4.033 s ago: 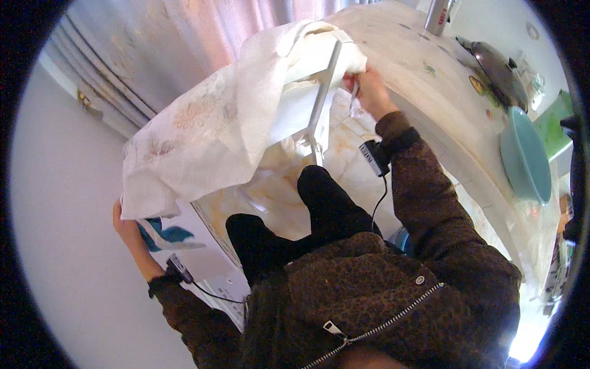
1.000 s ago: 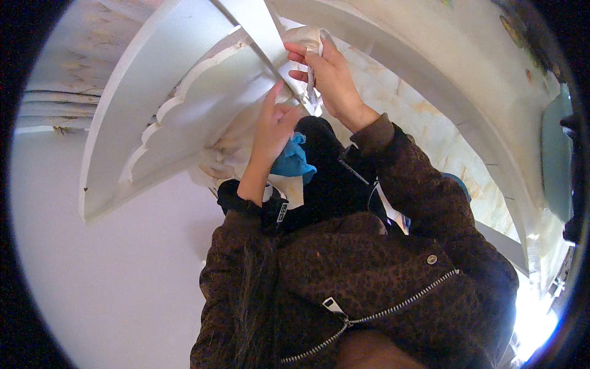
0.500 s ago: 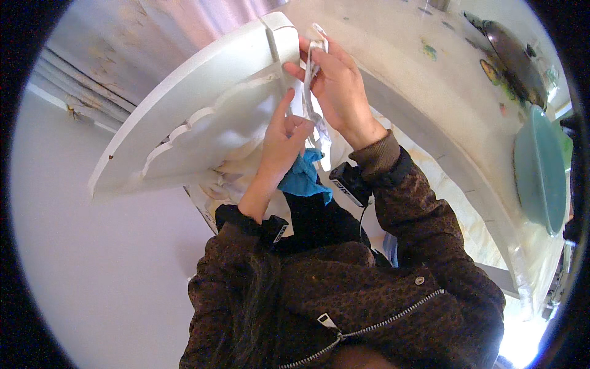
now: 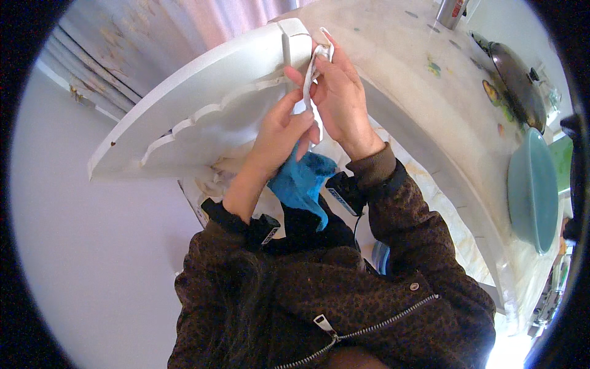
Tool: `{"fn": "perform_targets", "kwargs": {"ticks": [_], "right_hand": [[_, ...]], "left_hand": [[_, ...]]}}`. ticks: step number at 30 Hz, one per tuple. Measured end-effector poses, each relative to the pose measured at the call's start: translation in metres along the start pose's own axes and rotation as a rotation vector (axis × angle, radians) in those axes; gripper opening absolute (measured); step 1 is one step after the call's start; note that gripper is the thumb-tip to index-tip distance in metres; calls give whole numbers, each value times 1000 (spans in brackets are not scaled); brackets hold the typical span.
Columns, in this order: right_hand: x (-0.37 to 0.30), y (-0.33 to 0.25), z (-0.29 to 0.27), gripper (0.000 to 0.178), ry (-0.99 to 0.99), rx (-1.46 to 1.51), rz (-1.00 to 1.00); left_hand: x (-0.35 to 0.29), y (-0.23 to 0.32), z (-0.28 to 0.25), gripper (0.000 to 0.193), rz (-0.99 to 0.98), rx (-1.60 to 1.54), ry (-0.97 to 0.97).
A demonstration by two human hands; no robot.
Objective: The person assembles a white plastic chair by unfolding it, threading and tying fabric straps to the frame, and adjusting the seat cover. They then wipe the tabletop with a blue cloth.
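Tbl edge [image 4: 452, 163] curves R, white panel edge [image 4: 215, 71] L; R fingers [image 4: 343, 61] pinch white strip [image 4: 308, 93], L fingers [image 4: 284, 106] half-curled, hold unclear.

Indoor light, moderately bright. White glare [image 4: 510, 353] blown out at 4 o'clock; curtain [image 4: 184, 37] glows softly at 11. Fisheye bows bench [image 4: 381, 43] edge, 1 to 4 o'clock; black vignette. Jacket [image 4: 332, 277] underexposed, grainy.
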State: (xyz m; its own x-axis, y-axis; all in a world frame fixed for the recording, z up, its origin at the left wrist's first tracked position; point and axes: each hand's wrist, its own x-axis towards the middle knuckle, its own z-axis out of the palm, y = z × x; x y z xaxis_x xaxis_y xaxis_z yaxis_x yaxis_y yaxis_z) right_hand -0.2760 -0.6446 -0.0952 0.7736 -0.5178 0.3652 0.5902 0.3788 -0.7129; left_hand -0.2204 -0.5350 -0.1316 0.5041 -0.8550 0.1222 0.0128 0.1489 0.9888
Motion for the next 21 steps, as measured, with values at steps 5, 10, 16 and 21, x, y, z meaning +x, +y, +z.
{"fn": "perform_targets", "kwargs": {"ticks": [5,10,16,21], "right_hand": [[12,-4,-19,49,-62,-103,40],[23,4,-35,50,-115,-238,-59],[34,19,-48,49,-99,-230,-49],[41,22,-59,50,-21,-377,69]], "left_hand": [[4,8,-18,20,3,117,160],[1,24,-28,17,145,380,391],[7,10,-20,21,394,681,601],[8,3,-15,25,267,545,615]]}}
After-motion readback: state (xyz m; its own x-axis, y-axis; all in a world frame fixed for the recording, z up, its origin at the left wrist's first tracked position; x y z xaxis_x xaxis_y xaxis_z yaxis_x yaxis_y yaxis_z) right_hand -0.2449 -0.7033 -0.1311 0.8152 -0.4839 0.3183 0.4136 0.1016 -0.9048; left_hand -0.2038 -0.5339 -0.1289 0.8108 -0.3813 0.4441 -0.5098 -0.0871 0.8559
